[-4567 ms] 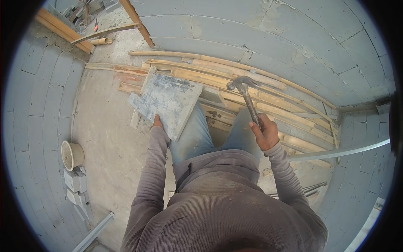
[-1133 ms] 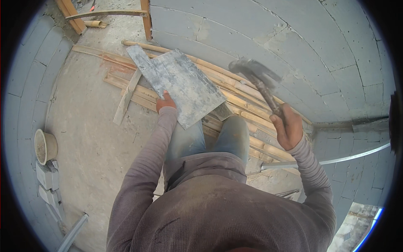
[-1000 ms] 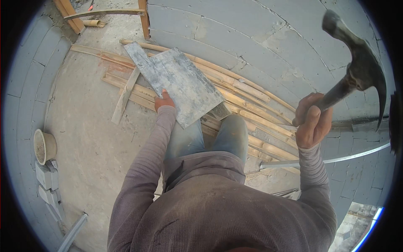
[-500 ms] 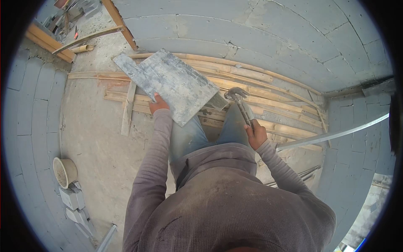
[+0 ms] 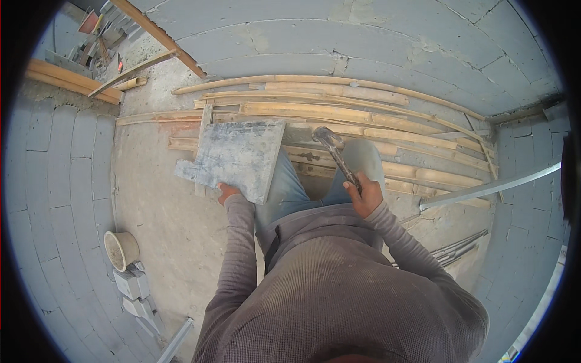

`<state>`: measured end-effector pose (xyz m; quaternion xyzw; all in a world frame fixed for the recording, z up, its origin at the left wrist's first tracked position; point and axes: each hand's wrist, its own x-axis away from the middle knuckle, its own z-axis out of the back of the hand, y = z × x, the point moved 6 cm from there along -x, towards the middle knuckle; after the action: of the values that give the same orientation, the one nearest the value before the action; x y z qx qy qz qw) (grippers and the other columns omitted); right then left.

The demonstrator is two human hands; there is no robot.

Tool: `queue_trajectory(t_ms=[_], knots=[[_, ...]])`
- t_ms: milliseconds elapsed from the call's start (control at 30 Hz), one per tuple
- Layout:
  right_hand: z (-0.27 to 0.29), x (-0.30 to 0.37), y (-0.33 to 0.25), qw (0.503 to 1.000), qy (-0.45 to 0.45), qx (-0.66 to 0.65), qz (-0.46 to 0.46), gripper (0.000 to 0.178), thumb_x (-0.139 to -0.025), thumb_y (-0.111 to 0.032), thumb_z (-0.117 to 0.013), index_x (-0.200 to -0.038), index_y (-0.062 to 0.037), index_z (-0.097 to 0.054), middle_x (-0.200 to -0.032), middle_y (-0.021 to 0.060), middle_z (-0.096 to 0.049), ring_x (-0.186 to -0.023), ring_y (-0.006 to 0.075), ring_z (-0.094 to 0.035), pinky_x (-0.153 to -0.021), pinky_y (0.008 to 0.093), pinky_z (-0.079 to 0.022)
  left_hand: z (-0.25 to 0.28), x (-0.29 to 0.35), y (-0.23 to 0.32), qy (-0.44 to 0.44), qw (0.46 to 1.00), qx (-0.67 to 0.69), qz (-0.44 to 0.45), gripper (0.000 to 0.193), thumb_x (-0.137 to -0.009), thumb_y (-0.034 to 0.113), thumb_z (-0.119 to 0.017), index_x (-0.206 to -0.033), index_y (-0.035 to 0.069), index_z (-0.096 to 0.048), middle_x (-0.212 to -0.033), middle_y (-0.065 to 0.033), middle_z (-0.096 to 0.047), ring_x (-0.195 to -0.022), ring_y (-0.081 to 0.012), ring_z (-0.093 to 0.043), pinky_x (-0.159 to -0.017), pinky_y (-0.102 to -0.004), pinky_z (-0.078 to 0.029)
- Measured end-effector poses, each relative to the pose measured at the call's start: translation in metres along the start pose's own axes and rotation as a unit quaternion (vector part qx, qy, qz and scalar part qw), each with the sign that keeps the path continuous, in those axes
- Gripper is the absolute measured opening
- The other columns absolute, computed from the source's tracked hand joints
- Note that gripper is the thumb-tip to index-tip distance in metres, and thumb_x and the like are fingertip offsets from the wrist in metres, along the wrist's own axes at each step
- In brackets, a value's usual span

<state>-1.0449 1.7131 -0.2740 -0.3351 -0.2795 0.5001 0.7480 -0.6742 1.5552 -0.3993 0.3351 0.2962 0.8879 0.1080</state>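
My left hand (image 5: 229,192) grips the lower edge of a flat grey board (image 5: 239,158), smeared with cement and notched at its left end. The thumb lies on the upper face; the other fingers are hidden beneath. The board is held out in front of my left leg. In my right hand (image 5: 365,195) is a claw hammer (image 5: 338,156), gripped around its dark handle, with the head pointing up and away from me above my right knee. Head and board are apart.
Long timber strips (image 5: 345,113) lie across the floor ahead, beside a grey block wall (image 5: 290,45). A bucket (image 5: 121,250) and white blocks (image 5: 132,284) stand along the left wall. A metal bar (image 5: 490,189) juts in from the right, and thin rods (image 5: 460,248) lie nearby.
The board has swung round, its right end coming nearer and its notched left end dropping lower. The hammer has shifted slightly left, its head turned. My view has shifted a little.
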Motion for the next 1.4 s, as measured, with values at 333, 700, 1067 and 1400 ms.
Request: queue_trajectory(t_ms=[333, 700, 1067, 1400], knots=[[-0.018, -0.023, -0.026, 1.0, -0.005, -0.029, -0.011, 0.028, -0.089, -0.024, -0.063, -0.083, 0.0001, -0.051, -0.056, 0.0176, -0.051, -0.049, 0.0352, -0.054, -0.049, 0.0424, -0.041, -0.019, -0.017, -0.006, 0.014, 0.989, -0.148, -0.013, 0.1, -0.085, 0.066, -0.05, -0.135, -0.019, -0.029, -0.135, -0.0317, -0.044, -0.12, -0.0433, -0.049, -0.103, -0.046, -0.038], [-0.005, -0.027, -0.051, 0.999, 0.003, -0.017, 0.037, 0.03, -0.09, -0.024, -0.064, -0.079, 0.0004, -0.05, -0.052, 0.0156, -0.047, -0.044, 0.0305, -0.048, -0.046, 0.0374, -0.036, -0.028, 0.044, 0.116, -0.195, 0.739, -0.218, -0.607, 0.074, -0.097, 0.046, -0.038, -0.151, 0.003, -0.013, -0.157, -0.0188, -0.014, -0.144, -0.0379, -0.014, -0.114, -0.0577, -0.007], [0.025, -0.071, -0.171, 0.987, -0.037, 0.046, 0.152, 0.029, -0.094, -0.025, -0.06, -0.086, 0.001, -0.052, -0.052, 0.0111, -0.046, -0.044, 0.0223, -0.046, -0.045, 0.0328, -0.037, -0.069, 0.04, 0.072, -0.215, 0.741, -0.373, -0.516, 0.075, -0.096, 0.056, -0.025, -0.153, 0.008, -0.011, -0.16, -0.0099, -0.008, -0.147, -0.0284, -0.005, -0.114, -0.0584, -0.004], [0.006, -0.068, -0.039, 0.951, -0.11, 0.255, 0.134, 0.029, -0.093, -0.027, -0.057, -0.094, 0.0018, -0.052, -0.061, 0.0265, -0.057, -0.059, 0.047, -0.058, -0.056, 0.0507, -0.046, -0.072, 0.066, 0.074, -0.201, 0.705, -0.386, -0.56, 0.076, -0.095, 0.056, -0.026, -0.153, 0.008, -0.011, -0.16, -0.0103, -0.008, -0.147, -0.0281, -0.005, -0.115, -0.0573, -0.003]])
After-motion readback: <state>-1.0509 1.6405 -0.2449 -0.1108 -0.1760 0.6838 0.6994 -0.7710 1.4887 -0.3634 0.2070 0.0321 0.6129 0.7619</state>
